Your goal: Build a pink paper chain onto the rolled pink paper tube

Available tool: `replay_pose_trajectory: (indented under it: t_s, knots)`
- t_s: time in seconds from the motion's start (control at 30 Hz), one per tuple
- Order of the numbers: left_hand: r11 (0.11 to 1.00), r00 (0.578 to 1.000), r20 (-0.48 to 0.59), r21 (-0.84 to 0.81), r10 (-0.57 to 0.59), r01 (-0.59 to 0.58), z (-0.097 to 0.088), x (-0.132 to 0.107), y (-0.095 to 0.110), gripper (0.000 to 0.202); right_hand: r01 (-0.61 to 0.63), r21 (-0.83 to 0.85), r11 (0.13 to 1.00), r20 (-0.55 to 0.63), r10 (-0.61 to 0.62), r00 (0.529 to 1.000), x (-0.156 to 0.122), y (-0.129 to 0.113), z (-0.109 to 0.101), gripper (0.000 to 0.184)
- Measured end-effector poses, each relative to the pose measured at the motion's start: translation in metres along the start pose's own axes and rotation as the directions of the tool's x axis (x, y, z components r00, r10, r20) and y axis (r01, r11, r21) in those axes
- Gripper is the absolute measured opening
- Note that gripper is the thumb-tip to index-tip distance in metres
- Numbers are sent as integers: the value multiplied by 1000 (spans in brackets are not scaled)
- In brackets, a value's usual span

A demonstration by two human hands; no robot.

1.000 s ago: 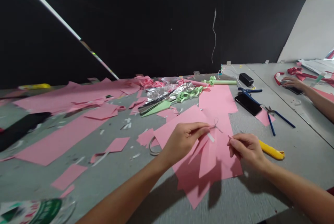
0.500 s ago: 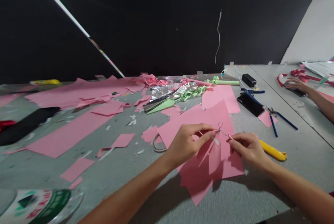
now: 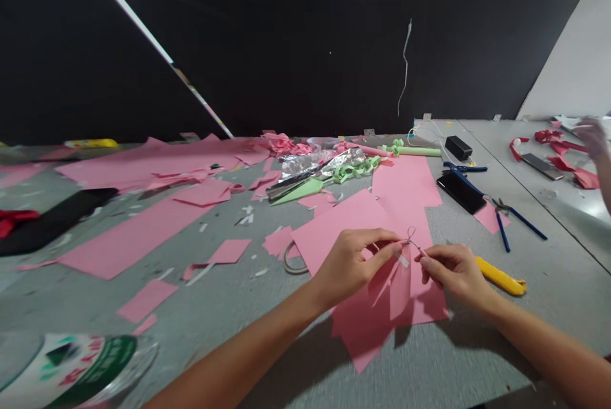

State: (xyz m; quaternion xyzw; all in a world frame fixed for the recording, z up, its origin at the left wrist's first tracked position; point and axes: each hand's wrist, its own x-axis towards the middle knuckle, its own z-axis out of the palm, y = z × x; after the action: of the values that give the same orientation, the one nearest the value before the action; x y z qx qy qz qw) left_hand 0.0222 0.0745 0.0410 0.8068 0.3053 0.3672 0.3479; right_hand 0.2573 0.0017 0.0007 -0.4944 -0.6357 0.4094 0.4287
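My left hand [image 3: 356,263] is closed in a pinch on a folded pink paper piece [image 3: 400,291] that hangs below its fingers. A small white strip [image 3: 403,261] shows on that piece. At its top, a thin twisted wire [image 3: 411,231] forms a small loop above my fingertips. My right hand [image 3: 451,269] pinches the wire's other end, which looks wrapped in pink, just right of the loop. Beneath both hands lie pink paper sheets [image 3: 351,215]. A yellow-handled cutter [image 3: 501,277] rests beside my right hand, and grey scissors handles [image 3: 291,259] poke out by the left.
Blue-handled pliers [image 3: 518,218], a black phone [image 3: 461,191] and a black box [image 3: 458,147] lie to the right. A co-worker's hand [image 3: 594,137] is at the far right. Crumpled foil [image 3: 305,164] and green paper curls [image 3: 356,169] sit behind. A plastic bottle [image 3: 71,367] lies front left.
My right hand's fingertips have come closer to the wire loop and to my left hand. The co-worker's hand has lifted off a phone and moved right. The view has shifted slightly.
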Motion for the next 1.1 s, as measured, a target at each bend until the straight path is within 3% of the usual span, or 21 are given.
replay_pose_trajectory:
  t_s: [0.43, 0.57, 0.67, 0.73, 0.8, 0.9, 1.0, 1.1]
  knots:
    - [999, 998, 55, -2, 42, -41, 5, -1, -3, 14, 20, -40, 999, 13, -19, 1000, 2, 1, 0, 40]
    - [988, 987, 67, 35, 146, -148, 6, -2, -10, 16, 59, -130, 990, 8, -59, 998, 0, -1, 0, 38]
    - [952, 957, 155, 148, 247, -269, 11, -8, -9, 21, 122, -253, 960, 2, -125, 992, -3, 3, 2, 39]
    - [939, 948, 215, 202, 235, -279, 16, -11, -7, 25, 139, -277, 951, 4, -143, 990, -4, 7, 3, 37]
    - [972, 969, 202, 154, 145, -178, 16, -8, -7, 23, 95, -243, 965, -27, -104, 994, -3, 12, 3, 34]
    - [992, 992, -12, -38, -122, 122, -5, 8, -21, 23, -12, -124, 992, -99, -1, 995, 1, 16, 0, 45]
    - [962, 916, -294, -70, -273, 264, -49, 28, -47, 61, -37, -141, 989, -132, 18, 991, 5, 18, -1, 39]
    - [933, 863, -363, -59, -352, 356, -87, 38, -70, 79, 20, -272, 962, -84, -44, 995, 7, 22, 1, 46]
